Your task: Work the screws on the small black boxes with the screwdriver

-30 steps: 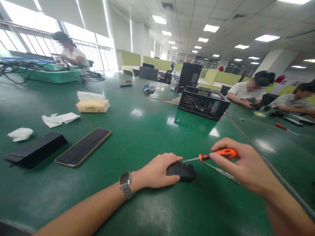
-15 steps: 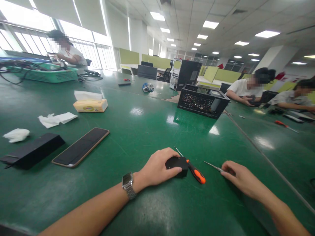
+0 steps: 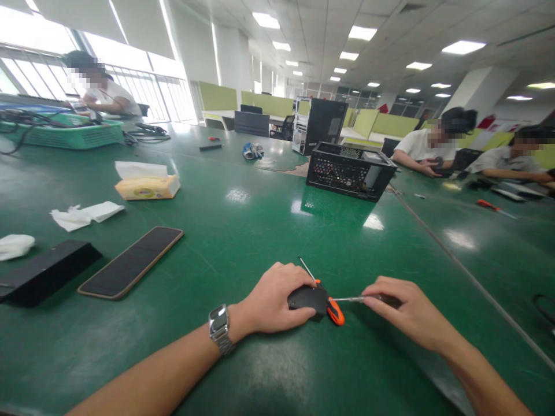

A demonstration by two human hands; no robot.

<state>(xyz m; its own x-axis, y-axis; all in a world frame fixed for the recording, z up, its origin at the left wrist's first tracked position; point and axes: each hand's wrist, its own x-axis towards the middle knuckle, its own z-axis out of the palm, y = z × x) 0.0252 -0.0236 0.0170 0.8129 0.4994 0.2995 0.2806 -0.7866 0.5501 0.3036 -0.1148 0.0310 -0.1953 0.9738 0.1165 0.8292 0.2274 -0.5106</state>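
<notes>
On the green table [image 3: 208,242], my left hand [image 3: 277,297] grips a small black box [image 3: 309,299] between thumb and fingers. An orange-and-black screwdriver [image 3: 335,312] lies beside and partly behind the box, its thin shaft pointing away to the upper left. My right hand [image 3: 401,309] is closed on a slim metal tool [image 3: 349,299], whose shaft points left across the orange handle towards the box's right side. Whether the tip touches the box cannot be made out.
A phone [image 3: 132,263], a long black box [image 3: 50,271], crumpled tissues [image 3: 87,215] and a tissue pack [image 3: 148,186] lie to the left. Beyond stand an open black computer case [image 3: 347,173] and a green basket [image 3: 95,136]. Several people sit around the table.
My right hand has moved left and turned the metal tool, which now points level at the black box. My left hand keeps its hold. The view has shifted slightly right.
</notes>
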